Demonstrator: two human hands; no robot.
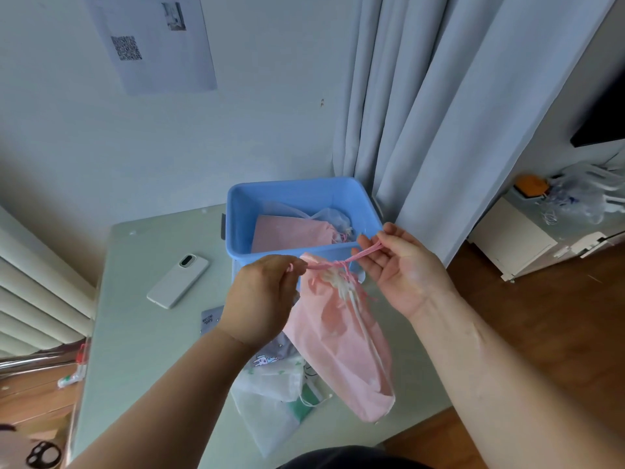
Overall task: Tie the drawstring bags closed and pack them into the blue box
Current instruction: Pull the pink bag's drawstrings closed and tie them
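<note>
The pink bag's (pixel 341 346) cord (pixel 367 248) was pinched by left hand (pixel 260 299) and right hand (pixel 402 269); blue box (pixel 236 225) beyond was partly packed; other bags (pixel 270 384) lay beneath.

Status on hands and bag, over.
Left hand, right hand each pinching the pink drawstring. Pink fabric drawstring bag cinched, hanging before blue plastic box. Nothing blocking box opening.
</note>
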